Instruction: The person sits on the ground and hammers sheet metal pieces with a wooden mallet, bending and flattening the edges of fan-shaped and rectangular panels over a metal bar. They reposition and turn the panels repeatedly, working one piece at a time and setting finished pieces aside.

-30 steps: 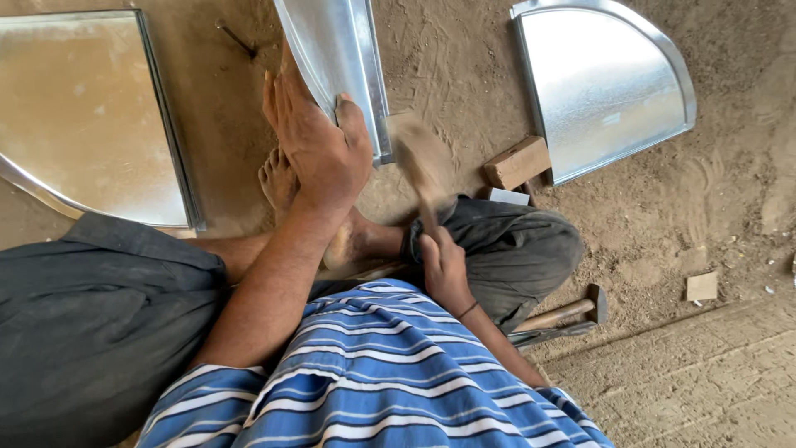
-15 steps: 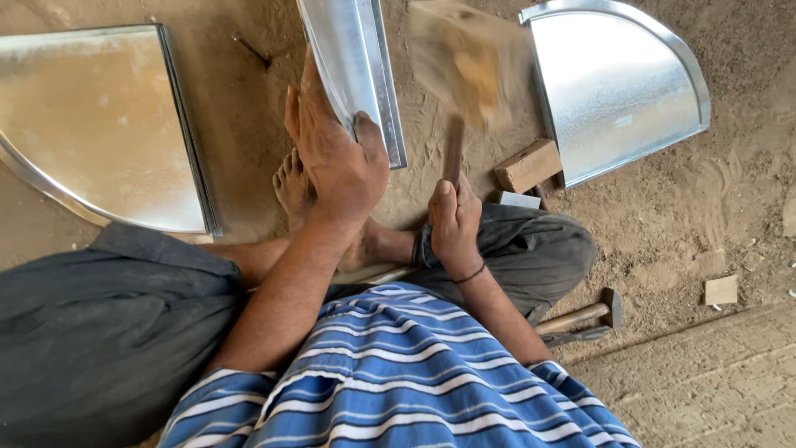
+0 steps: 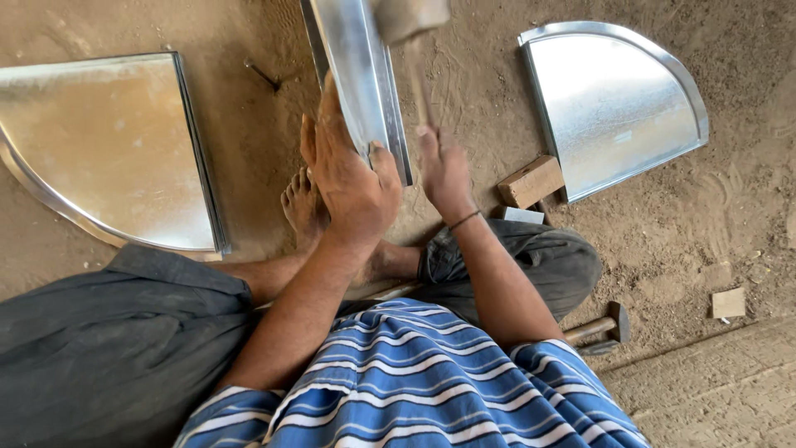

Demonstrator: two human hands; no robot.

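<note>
I sit on a dirt floor with a long folded strip of shiny sheet metal [image 3: 358, 75] running away from me. My left hand [image 3: 348, 178] clamps its near end, thumb on the right edge. My right hand [image 3: 444, 170] grips the wooden handle of a mallet [image 3: 408, 33]; its blurred head is over the strip near the top edge. My bare foot [image 3: 300, 207] rests just left of the left hand.
A quarter-round sheet-metal panel [image 3: 108, 149] lies at the left, another [image 3: 613, 104] at the right. A small wooden block [image 3: 531, 181] sits by the right panel. A metal hammer [image 3: 605, 326] lies beside my right knee, a small scrap [image 3: 728, 302] farther right.
The mallet has swung from low beside my right hand up and forward onto the strip. My left hand keeps its hold on the strip's end.
</note>
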